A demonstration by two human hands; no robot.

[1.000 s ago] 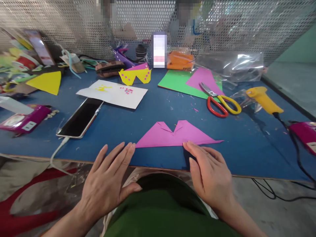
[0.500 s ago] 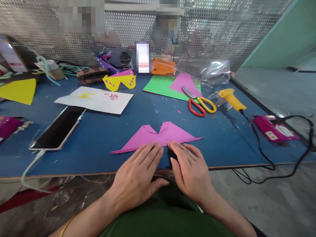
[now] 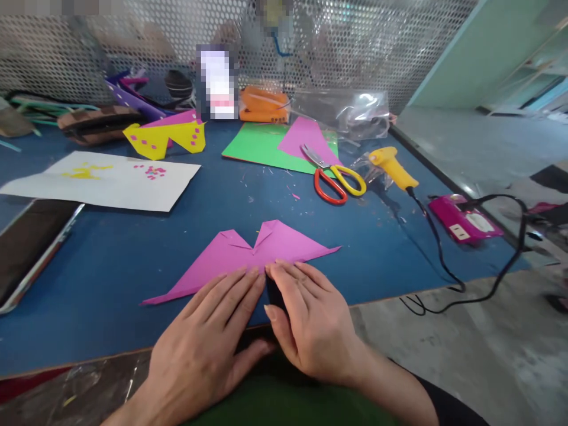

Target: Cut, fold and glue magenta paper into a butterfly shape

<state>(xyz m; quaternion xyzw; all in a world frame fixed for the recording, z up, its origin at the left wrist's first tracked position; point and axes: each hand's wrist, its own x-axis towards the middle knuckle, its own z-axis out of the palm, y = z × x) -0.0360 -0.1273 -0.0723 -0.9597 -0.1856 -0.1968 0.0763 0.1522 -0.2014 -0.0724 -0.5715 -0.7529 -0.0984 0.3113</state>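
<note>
Blue worktop point(image 3: 128, 254), cluttered at back. Pink paper point(image 3: 235, 258) is laid near front edge, notched, top flaps folded. Lower edge is pressed by left hand point(image 3: 206, 337), flat, and right hand point(image 3: 317, 325), fingers together, thumb apart. Bottom fold seems mostly done; no dots, unlike yellow piece point(image 3: 148, 141).

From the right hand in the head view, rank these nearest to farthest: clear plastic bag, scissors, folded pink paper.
1. Folded pink paper: immediately ahead of the right hand.
2. Scissors: beyond the paper, toward the right.
3. Clear plastic bag: behind the scissors, by the mesh panel.
</note>
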